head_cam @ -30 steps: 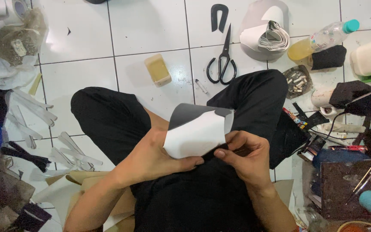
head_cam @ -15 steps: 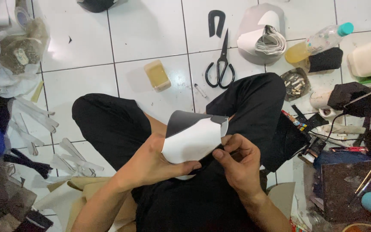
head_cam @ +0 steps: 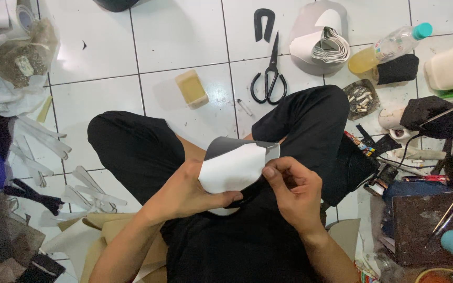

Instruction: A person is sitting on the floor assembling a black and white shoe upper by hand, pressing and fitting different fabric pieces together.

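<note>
Two hands are closed on a curled white-and-grey sheet [head_cam: 237,165] above the lap, the left hand [head_cam: 190,191] gripping its lower edge and the right hand [head_cam: 292,188] pinching its right edge, while black scissors [head_cam: 270,78] and a yellowish block [head_cam: 192,88] lie on the tiled floor [head_cam: 179,36] beyond the knees.

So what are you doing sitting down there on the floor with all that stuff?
A person sits cross-legged on the white tile floor, bending a curved sheet piece, white on one side and dark grey on the other. The left hand holds it from below, and the right hand pinches its right edge. Black scissors, a yellowish block and a roll of white strip lie in front.
</note>
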